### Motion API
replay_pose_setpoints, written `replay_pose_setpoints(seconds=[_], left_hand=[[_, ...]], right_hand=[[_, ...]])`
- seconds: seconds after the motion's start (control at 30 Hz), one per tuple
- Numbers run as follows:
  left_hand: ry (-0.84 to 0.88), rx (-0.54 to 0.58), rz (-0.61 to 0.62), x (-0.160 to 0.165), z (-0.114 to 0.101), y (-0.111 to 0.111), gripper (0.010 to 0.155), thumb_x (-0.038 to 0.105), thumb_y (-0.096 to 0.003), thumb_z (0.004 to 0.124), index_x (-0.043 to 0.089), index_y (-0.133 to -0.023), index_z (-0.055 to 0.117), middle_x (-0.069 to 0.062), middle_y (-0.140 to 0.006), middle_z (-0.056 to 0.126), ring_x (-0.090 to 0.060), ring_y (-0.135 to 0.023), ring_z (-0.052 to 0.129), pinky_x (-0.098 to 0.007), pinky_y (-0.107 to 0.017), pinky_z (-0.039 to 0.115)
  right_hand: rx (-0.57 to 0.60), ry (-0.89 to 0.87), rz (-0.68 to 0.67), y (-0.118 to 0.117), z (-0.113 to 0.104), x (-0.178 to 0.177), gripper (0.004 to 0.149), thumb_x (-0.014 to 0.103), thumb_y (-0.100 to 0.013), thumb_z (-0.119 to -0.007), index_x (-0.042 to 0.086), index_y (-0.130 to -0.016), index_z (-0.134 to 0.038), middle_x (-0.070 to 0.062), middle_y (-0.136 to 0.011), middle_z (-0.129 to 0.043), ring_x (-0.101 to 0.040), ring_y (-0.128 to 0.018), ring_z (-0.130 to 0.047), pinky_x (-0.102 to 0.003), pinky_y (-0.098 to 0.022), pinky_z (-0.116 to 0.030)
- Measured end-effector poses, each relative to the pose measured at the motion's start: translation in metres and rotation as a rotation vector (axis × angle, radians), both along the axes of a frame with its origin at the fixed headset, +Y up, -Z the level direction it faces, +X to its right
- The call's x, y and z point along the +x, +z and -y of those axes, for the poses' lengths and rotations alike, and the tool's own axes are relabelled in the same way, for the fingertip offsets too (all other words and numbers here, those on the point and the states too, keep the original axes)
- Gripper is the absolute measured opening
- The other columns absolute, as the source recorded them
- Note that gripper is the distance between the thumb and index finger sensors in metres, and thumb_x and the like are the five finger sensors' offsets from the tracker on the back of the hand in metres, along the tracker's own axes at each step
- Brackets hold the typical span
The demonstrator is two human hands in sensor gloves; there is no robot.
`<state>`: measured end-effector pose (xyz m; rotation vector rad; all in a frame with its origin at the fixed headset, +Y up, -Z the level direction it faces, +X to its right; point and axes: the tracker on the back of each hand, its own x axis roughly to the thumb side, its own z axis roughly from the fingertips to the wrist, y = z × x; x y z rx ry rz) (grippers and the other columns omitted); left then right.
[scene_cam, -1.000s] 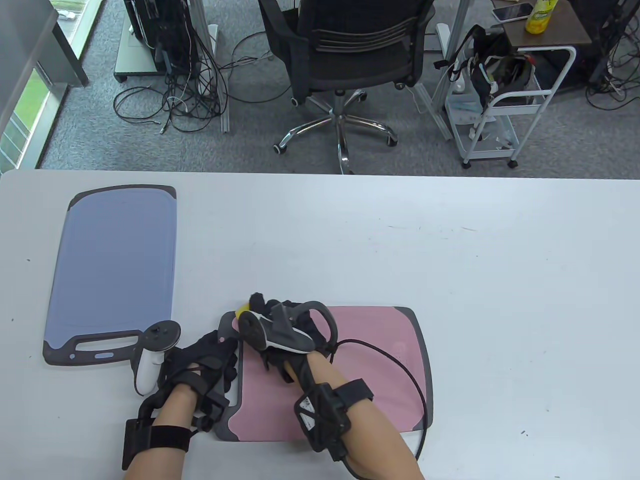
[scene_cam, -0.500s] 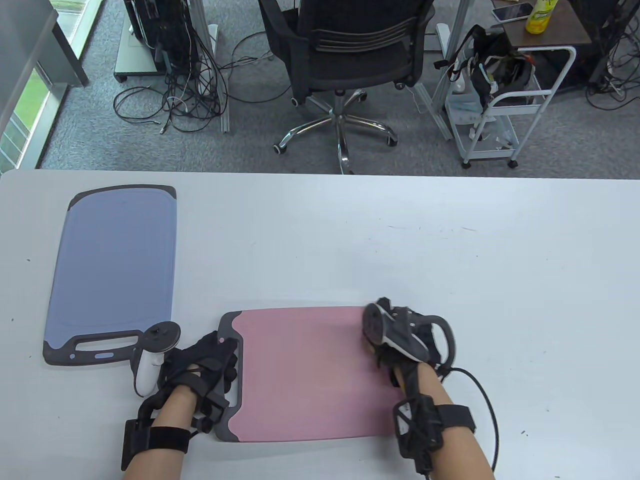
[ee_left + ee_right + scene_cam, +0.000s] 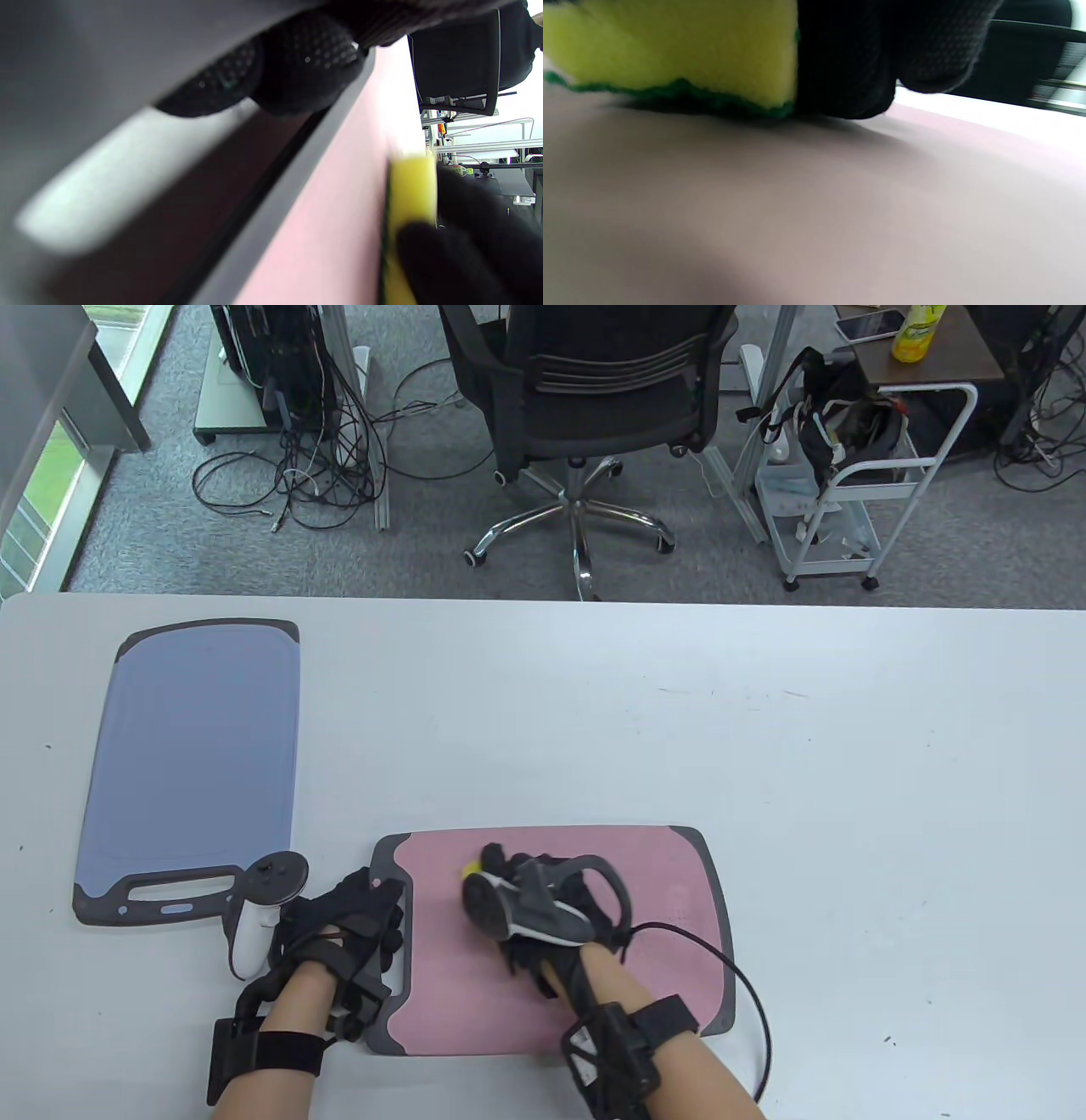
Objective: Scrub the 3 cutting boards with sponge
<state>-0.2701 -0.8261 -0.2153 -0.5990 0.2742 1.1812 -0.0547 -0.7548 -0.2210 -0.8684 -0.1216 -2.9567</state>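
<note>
A pink cutting board [image 3: 662, 882] with a dark grey rim lies near the table's front edge. My right hand [image 3: 509, 882] holds a yellow sponge [image 3: 469, 868] with a green scrub side [image 3: 678, 91] down on the board's left half. The sponge [image 3: 411, 190] also shows beyond the grey rim in the left wrist view. My left hand [image 3: 373, 916] lies with its fingers [image 3: 305, 67] on the board's grey handle end [image 3: 392, 865]. A blue cutting board [image 3: 195, 746] lies at the far left, untouched. No third board is in view.
The white table [image 3: 764, 729] stretches bare to the right and back. Beyond its far edge stand an office chair [image 3: 585, 398], a white trolley [image 3: 857, 492] and loose cables on the floor.
My right hand swept the sponge from the board's left end to its right end, then back to the left half. The left hand has stayed on the handle end.
</note>
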Motion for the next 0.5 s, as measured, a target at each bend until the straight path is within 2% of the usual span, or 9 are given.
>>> replay_pose_setpoints(seconds=[0.07,0.17,0.3,0.43,0.5], left_hand=[[0.004,-0.001,-0.001,0.0,0.0,0.0,0.057,0.051,-0.057,0.073,0.013,-0.099,0.067,0.004,-0.071,0.092,-0.002,-0.037,0.106,-0.027,-0.029,0.099],[0.004,-0.001,-0.001,0.0,0.0,0.0,0.057,0.052,-0.0568,0.072,0.013,-0.099,0.067,0.004,-0.071,0.092,-0.002,-0.037,0.106,-0.027,-0.029,0.099],[0.002,0.0,-0.002,0.0,0.0,0.0,0.057,0.052,-0.057,0.072,0.013,-0.099,0.067,0.004,-0.071,0.092,-0.002,-0.037,0.106,-0.027,-0.029,0.099],[-0.003,0.003,-0.003,0.0,0.0,0.001,0.057,0.052,-0.0572,0.072,0.013,-0.099,0.067,0.004,-0.071,0.092,-0.002,-0.037,0.106,-0.027,-0.029,0.099],[-0.004,0.002,-0.003,0.0,0.0,0.0,0.057,0.052,-0.0572,0.072,0.013,-0.099,0.067,0.004,-0.071,0.092,-0.002,-0.037,0.106,-0.027,-0.029,0.099]], right_hand=[[0.011,-0.005,-0.077,0.012,-0.002,-0.028,0.071,0.056,-0.045,-0.069,0.015,-0.102,-0.062,-0.01,-0.072,-0.086,-0.024,-0.056,-0.091,-0.047,-0.05,-0.077],[0.014,0.028,-0.047,0.008,-0.001,-0.016,0.069,0.057,-0.045,-0.068,0.019,-0.103,-0.06,-0.007,-0.073,-0.085,-0.022,-0.056,-0.091,-0.045,-0.05,-0.077],[0.031,0.067,0.149,-0.005,0.004,0.071,0.069,0.058,-0.044,-0.071,0.019,-0.102,-0.063,-0.007,-0.071,-0.087,-0.022,-0.053,-0.092,-0.045,-0.048,-0.078],[0.008,0.123,0.454,-0.008,0.01,0.192,0.069,0.057,-0.045,-0.072,0.017,-0.101,-0.065,-0.009,-0.07,-0.089,-0.023,-0.053,-0.092,-0.046,-0.048,-0.078],[-0.008,0.154,0.565,-0.007,0.012,0.227,0.069,0.056,-0.045,-0.072,0.016,-0.101,-0.065,-0.01,-0.071,-0.088,-0.023,-0.053,-0.092,-0.047,-0.048,-0.078]])
